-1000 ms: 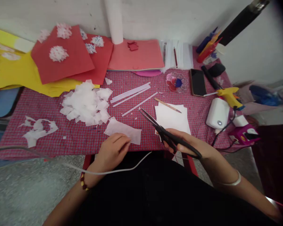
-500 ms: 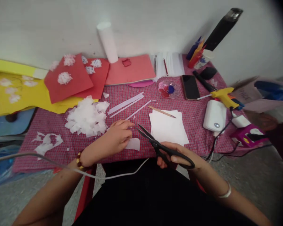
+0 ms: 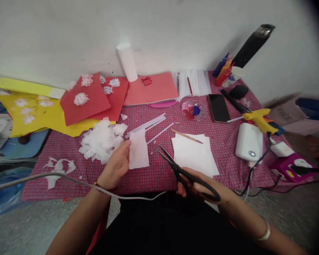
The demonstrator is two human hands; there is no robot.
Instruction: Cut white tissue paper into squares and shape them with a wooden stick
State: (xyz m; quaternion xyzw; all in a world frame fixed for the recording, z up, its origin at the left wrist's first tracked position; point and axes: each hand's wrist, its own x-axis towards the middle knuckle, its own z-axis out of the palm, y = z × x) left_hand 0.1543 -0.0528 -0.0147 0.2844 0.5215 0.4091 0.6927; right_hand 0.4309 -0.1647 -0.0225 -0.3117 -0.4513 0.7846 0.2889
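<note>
My left hand [image 3: 118, 163] pinches the left edge of a thin white paper piece [image 3: 138, 150], which stands up over the checked cloth. In my right hand [image 3: 199, 182] are black scissors [image 3: 177, 167], their blades slightly apart and pointing up and left, near the paper's right side but not touching it. Behind the paper lie pale strips [image 3: 159, 134]. A heap of white paper pieces [image 3: 102, 140] rests left of the strips. Right of the scissors is a stack of white sheets [image 3: 192, 156] with a pencil [image 3: 186, 136] across its top edge.
Red card [image 3: 85, 101] with paper puffs and yellow card [image 3: 10, 113] lie back left. A phone [image 3: 218, 108], yellow glue gun [image 3: 260, 118] and white power bank [image 3: 249, 143] are at the right. A pale cable [image 3: 90, 186] crosses over my left wrist.
My left hand has drawn back to the left and turned, lifting the paper piece into fuller view. The scissors remain in my right hand. The camera view has shifted a little.
</note>
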